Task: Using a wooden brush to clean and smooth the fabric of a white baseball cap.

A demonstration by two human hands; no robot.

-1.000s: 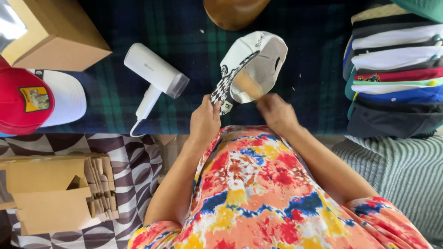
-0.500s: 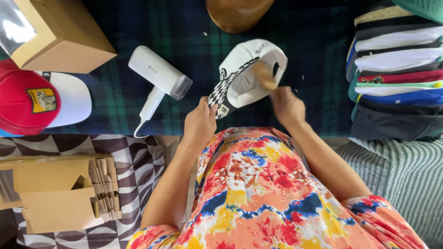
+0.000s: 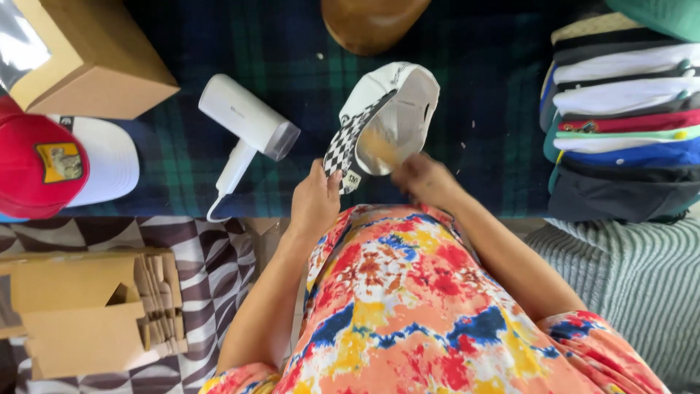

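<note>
My left hand (image 3: 315, 198) grips the black-and-white checkered brim of a white cap (image 3: 394, 109), holding it upside down over the dark plaid cloth (image 3: 481, 146). My right hand (image 3: 423, 177) is blurred at the cap's near edge, below its opening, fingers curled; whether it touches the cap or holds anything is unclear. A white handheld steamer (image 3: 248, 128) lies on the cloth just left of the cap, its cord trailing toward the table edge.
A brown rounded form (image 3: 372, 22) sits at the top middle. Several folded caps are stacked at the right (image 3: 620, 124). A red and white cap (image 3: 58, 164) and a cardboard box (image 3: 80, 58) lie at the left. Flat cardboard pieces (image 3: 87, 314) rest on the patterned floor.
My right hand has come out of the cap's inside and dropped to its near edge. The cap has tilted slightly; my left hand keeps hold of the brim.
</note>
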